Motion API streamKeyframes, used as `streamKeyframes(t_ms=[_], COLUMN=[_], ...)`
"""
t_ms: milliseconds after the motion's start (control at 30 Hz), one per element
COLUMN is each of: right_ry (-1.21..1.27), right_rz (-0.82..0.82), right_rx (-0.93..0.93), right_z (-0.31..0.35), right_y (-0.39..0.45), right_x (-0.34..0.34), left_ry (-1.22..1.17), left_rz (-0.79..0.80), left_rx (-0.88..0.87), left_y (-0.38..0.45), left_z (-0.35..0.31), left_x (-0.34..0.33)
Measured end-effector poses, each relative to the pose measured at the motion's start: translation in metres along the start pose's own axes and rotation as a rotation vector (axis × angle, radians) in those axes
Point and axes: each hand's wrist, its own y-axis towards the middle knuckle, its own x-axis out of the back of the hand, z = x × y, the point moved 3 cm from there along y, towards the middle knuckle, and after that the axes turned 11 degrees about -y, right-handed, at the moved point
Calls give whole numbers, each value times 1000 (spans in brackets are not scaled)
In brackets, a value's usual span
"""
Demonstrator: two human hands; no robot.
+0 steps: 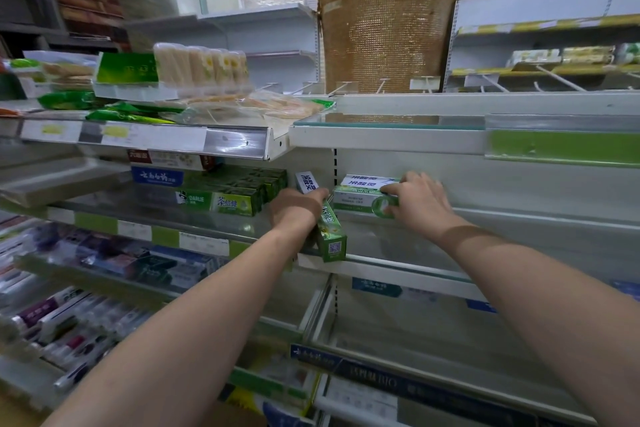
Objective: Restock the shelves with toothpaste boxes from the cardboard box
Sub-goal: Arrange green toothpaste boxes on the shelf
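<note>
shelf (398,262) | green toothpaste boxes (363,199) stacked at back | more boxes (225,199) on left bay

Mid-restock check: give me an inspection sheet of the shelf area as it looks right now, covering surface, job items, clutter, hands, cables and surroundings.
Surface: middle shelf, right bay mostly bare, with green price strip along the front edge.
Job's things: green toothpaste box held end-out over the shelf edge; stacked boxes lying flat at the back; Darlie boxes stocked in the left bay. Cardboard box: not in view.
Clutter: snack packs on the top shelf, left.
Hands: left hand grips the green toothpaste box; right hand grips the end of the stacked boxes.
Cables: nothing seen.
Surroundings: woven-covered pillar behind; lower shelves hold blurred products.
</note>
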Motion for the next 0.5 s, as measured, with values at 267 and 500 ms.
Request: streamKeyframes(t_ms=[267,500], right_ry=[57,168], right_rz=[-14,89], right_rx=[51,79], right_z=[0,-7], right_y=[-18,-24], right_x=[8,24], left_ry=[-55,-71], left_rz=[3,-16], left_rx=[-31,-19], left_y=[-7,-6], left_z=[1,0], left_x=[-2,-4])
